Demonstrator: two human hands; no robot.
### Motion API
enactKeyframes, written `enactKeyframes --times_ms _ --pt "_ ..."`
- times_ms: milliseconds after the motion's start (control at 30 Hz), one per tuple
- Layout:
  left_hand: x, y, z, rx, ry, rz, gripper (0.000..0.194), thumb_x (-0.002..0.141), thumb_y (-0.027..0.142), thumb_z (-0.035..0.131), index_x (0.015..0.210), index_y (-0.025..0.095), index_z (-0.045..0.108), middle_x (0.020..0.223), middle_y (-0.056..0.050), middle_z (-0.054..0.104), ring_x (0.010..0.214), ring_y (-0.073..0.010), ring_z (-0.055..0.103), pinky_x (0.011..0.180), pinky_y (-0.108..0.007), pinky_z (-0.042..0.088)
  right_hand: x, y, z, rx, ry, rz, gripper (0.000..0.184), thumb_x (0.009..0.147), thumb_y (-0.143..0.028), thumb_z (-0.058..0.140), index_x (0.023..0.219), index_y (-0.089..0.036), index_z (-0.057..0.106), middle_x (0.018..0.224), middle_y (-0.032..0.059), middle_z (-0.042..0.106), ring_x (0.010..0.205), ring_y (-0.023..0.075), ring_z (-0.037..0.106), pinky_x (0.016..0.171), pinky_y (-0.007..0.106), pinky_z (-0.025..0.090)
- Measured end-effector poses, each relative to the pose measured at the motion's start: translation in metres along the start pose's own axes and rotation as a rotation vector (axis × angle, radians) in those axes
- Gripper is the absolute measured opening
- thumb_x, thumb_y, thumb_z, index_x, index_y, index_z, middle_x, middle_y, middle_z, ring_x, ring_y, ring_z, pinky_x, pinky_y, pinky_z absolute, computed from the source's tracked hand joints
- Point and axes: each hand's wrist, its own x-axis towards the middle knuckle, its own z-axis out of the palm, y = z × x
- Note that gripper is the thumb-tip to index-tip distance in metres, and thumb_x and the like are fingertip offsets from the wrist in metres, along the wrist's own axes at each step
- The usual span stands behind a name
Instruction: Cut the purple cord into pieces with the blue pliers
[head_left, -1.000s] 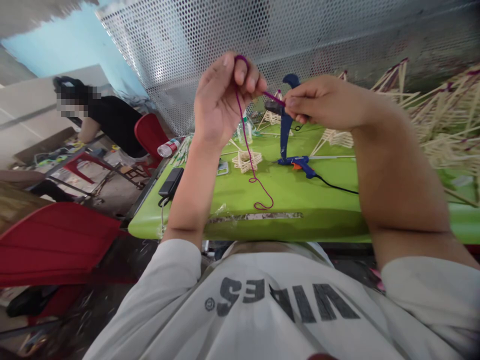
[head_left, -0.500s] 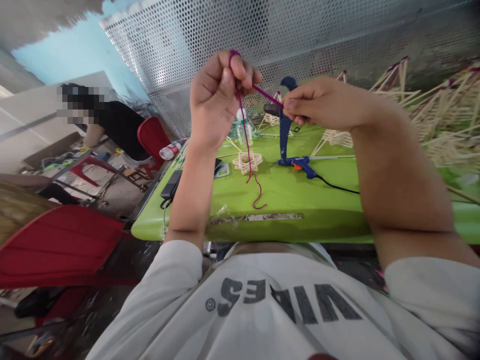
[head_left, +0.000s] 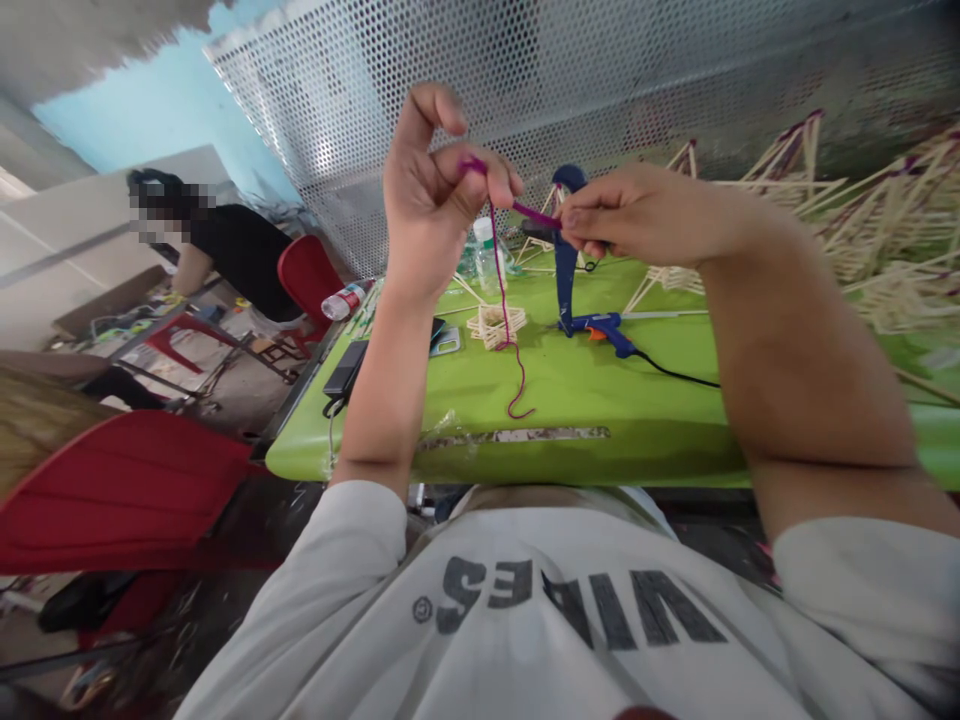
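A purple string [head_left: 496, 262] is pinched in my left hand [head_left: 439, 195], with the index finger raised and a loop of it around another finger. The string's loose end hangs down to the green table [head_left: 585, 400] and curls there. My right hand [head_left: 619, 215] is closed on the other stretch of string, which runs taut between both hands. Below my left hand lies a small woven star of pale sticks [head_left: 495, 325]. A blue glue gun [head_left: 611, 330] with an orange trigger lies below my right hand, beside an upright dark blue tool [head_left: 566, 265] partly covered by that hand.
Stick frames with purple tips [head_left: 847, 200] pile up at the right. Clear bottles [head_left: 487, 255] stand behind the star; another bottle [head_left: 343, 302] lies at the left edge near a black adapter [head_left: 345, 370]. A perforated metal panel [head_left: 525, 70] rises behind. Another person [head_left: 232, 250] sits far left.
My left index finger has lifted away, and the string loop has dropped from it onto a lower finger. My right hand has shifted slightly left, closer to my left hand.
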Motion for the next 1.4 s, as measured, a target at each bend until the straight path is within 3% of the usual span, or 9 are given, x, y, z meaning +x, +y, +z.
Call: enactKeyframes --times_ms 133,233,367,600,767,900,1033,1233,1400 --pt "0.012 -0.014 -0.013 -0.005 -0.088 0.083 0.092 0.078 0.112 0.105 0.115 0.043 0.057 0.059 0.010 0.048 0.065 -0.0310 0.074 0.072 -0.048 0.063 0.002 0.002 0.000 -0.021 0.008 0.000 0.038 0.130 -0.029 0.069 0.096 -0.023 0.084 0.084 0.0014 0.074 0.073 0.0172 0.057 0.071 0.039 0.040" --pt "0.012 -0.009 -0.021 0.003 -0.162 0.157 0.083 0.086 0.098 0.110 0.128 0.045 0.061 0.069 0.008 0.062 0.064 -0.0271 0.069 0.070 -0.047 0.059 -0.002 0.001 -0.004 0.003 0.050 0.023 0.036 0.133 -0.032 0.069 0.104 -0.023 0.088 0.087 0.0017 0.076 0.075 0.0170 0.058 0.071 0.038 0.041" --pt "0.001 0.004 -0.030 0.064 -0.040 0.103 0.067 0.105 0.081 0.108 0.139 0.046 0.061 0.088 0.009 0.078 0.079 -0.0217 0.067 0.083 -0.045 0.066 -0.019 -0.009 -0.010 0.019 0.285 0.049 0.026 0.122 -0.016 0.080 0.097 -0.026 0.083 0.088 0.0031 0.076 0.075 0.0181 0.057 0.072 0.041 0.039" --pt "0.004 -0.015 -0.048 0.237 -0.040 0.177 0.084 0.101 0.105 0.096 0.146 0.044 0.059 0.086 0.007 0.068 0.086 -0.0197 0.067 0.086 -0.047 0.056 -0.053 -0.037 -0.001 -0.009 0.389 -0.213 0.027 0.114 -0.008 0.076 0.108 -0.032 0.085 0.099 0.0045 0.078 0.088 0.0248 0.068 0.081 0.044 0.045" --pt "-0.006 -0.014 -0.020 0.325 -0.038 0.190 0.071 0.108 0.104 0.083 0.142 0.045 0.066 0.082 0.003 0.058 0.086 -0.0216 0.065 0.083 -0.048 0.054 -0.059 -0.054 0.014 0.050 0.331 -0.194 0.029 0.112 -0.006 0.069 0.101 -0.031 0.079 0.092 0.0037 0.075 0.087 0.0273 0.067 0.083 0.044 0.046" --pt "-0.025 0.020 0.015 0.366 0.014 0.230 0.031 0.116 0.058 0.085 0.141 0.043 0.073 0.102 0.002 0.076 0.072 -0.0192 0.054 0.073 -0.044 0.052 -0.058 -0.054 0.019 0.074 0.347 -0.198 0.026 0.111 -0.008 0.071 0.101 -0.030 0.078 0.091 0.0038 0.074 0.086 0.0264 0.065 0.083 0.043 0.046" --pt "-0.037 0.051 0.029 0.434 -0.010 0.236 0.042 0.104 0.025 0.082 0.143 0.041 0.076 0.144 -0.004 0.081 0.079 -0.0209 0.068 0.082 -0.042 0.062 -0.058 -0.052 0.021 0.118 0.335 -0.214 0.028 0.110 -0.007 0.069 0.101 -0.031 0.078 0.092 0.0035 0.074 0.088 0.0270 0.068 0.084 0.044 0.047" --pt "-0.037 0.050 0.026 0.465 -0.047 0.182 0.029 0.117 0.040 0.076 0.145 0.044 0.080 0.150 -0.008 0.079 0.083 -0.0278 0.075 0.094 -0.047 0.063 -0.059 -0.052 0.016 0.165 0.348 -0.237 0.025 0.104 -0.011 0.078 0.095 -0.034 0.077 0.092 0.0037 0.073 0.086 0.0286 0.067 0.082 0.048 0.047" --pt "-0.043 0.041 0.025 0.492 0.014 0.166 0.020 0.112 0.051 0.082 0.131 0.046 0.081 0.114 -0.008 0.075 0.093 -0.0365 0.075 0.103 -0.053 0.063 -0.056 -0.049 0.015 0.295 0.359 -0.229 0.026 0.101 -0.008 0.080 0.090 -0.031 0.080 0.087 0.0034 0.071 0.081 0.0243 0.067 0.077 0.044 0.049"
